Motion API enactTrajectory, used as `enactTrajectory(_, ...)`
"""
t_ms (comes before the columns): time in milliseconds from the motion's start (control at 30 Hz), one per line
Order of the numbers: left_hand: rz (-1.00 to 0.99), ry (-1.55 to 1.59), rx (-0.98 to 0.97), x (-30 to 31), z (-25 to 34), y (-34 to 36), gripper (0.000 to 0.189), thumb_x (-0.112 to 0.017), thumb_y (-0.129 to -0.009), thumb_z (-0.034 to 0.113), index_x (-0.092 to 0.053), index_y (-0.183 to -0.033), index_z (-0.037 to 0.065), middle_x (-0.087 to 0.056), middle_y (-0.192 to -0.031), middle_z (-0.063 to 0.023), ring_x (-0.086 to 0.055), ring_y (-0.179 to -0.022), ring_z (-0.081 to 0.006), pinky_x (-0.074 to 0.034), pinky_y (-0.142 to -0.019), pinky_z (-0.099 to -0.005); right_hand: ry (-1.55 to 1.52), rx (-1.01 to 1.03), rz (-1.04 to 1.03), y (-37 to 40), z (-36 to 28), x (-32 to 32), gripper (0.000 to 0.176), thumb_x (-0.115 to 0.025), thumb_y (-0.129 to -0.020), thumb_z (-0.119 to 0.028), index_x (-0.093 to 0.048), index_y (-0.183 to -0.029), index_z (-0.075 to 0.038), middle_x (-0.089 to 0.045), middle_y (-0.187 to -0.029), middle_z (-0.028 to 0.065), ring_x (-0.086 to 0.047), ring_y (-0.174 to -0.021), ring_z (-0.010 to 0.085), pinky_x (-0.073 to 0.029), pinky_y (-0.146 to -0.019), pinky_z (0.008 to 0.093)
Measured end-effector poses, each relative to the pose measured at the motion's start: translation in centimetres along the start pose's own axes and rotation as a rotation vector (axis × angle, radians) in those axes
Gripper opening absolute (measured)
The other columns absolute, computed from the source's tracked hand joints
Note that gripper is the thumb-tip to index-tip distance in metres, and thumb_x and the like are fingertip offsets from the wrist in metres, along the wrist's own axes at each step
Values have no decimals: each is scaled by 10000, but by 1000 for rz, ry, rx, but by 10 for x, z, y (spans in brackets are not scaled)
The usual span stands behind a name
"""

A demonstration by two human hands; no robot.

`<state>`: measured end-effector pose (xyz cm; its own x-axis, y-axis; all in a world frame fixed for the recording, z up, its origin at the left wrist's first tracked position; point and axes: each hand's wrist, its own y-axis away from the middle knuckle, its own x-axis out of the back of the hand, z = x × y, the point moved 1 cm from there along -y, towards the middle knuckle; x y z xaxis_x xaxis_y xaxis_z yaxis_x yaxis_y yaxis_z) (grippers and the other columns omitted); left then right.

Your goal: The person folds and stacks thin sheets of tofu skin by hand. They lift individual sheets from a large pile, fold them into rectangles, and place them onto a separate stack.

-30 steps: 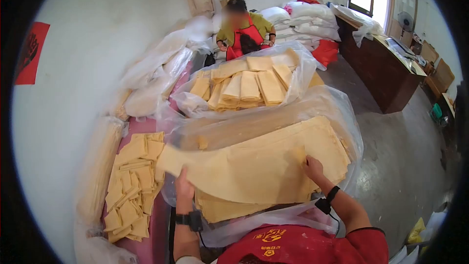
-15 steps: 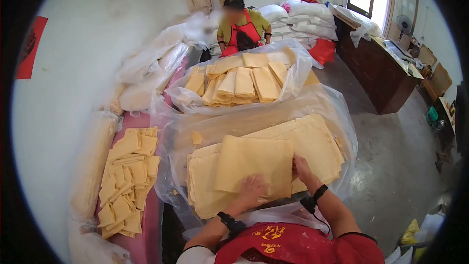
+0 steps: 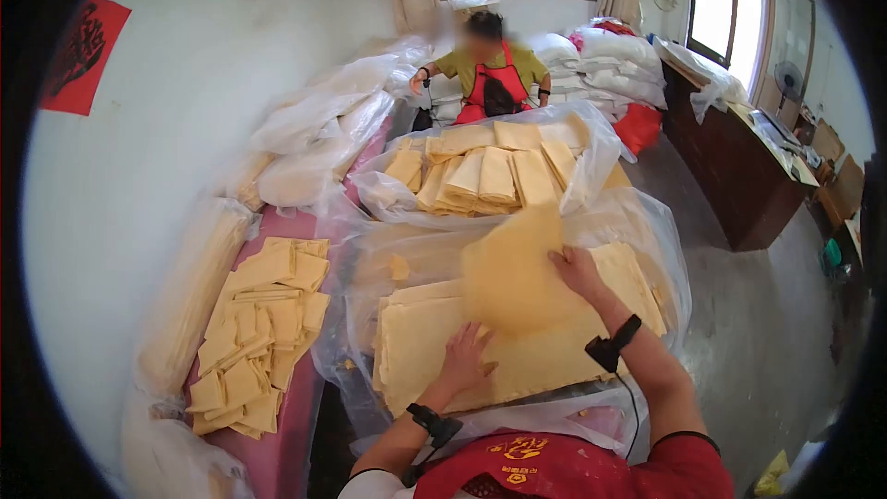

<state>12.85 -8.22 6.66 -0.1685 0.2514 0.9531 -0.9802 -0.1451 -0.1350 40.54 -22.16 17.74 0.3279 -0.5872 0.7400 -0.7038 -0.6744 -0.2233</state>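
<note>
A yellow folded sheet, blurred by motion, is raised at a slant above the stack of large yellow sheets. My right hand pinches the right edge of that raised sheet. Below its lower left edge, my left hand lies on the stack with its fingers spread and holds nothing. Clear plastic film surrounds the stack. Beyond it, a pile of folded yellow sheets sits in another plastic wrap.
Many small folded pieces lie on a pink surface at the left. A co-worker in a red apron is behind the far pile, one hand raised. White sacks and a dark wooden desk stand at the back right.
The folded sheet has been lifted off the stack and tilted by my right hand, which moved up. My left hand no longer touches the sheet. The co-worker's hand has risen; the view has shifted.
</note>
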Motion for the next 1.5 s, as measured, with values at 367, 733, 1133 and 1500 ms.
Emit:
enactTrajectory(367, 727, 145, 136, 88, -23, 21, 752, -728, -729, 231, -396, -1386, 81, -315, -1450, -213, -327, -1308, -416, -296, -1039, -521, 356, 824, -303, 82, -94, -19, 332, -574, -773, -117, -600, -1101, -162, -640, -1096, 55, -612, -1006, 238, -434, -853, 395)
enactTrajectory(733, -13, 957, 291, 10, 16, 95, 356, -600, -896, 236, -583, -1205, 60, -598, -1177, -169, -571, -1094, -271, -442, -928, -351, 467, 661, -805, 150, -45, -94, 252, -547, -846, -211, -601, -1088, -165, -677, -844, 97, -667, -766, 285, -502, -694, 426)
enactTrajectory(1133, 231, 1389, 935, -51, -38, 75, 367, -592, -905, 245, -601, -1125, -49, -663, -970, -130, -606, -871, -189, -470, -789, -324, 435, 839, -460, 139, -40, -111, 538, -665, -794, -315, -502, -1262, -107, -493, -1296, 139, -444, -1244, 291, -376, -986, 457)
enactTrajectory(1500, 221, 57, 84, 14, 7, 85, 594, -743, -686, 371, -577, -1155, 46, -457, -1319, -145, -340, -1301, -328, -283, -1030, -573, 456, 873, -340, 138, 4, -116, 353, -573, -828, -243, -578, -1134, -66, -552, -1255, 132, -525, -1171, 266, -410, -960, 411)
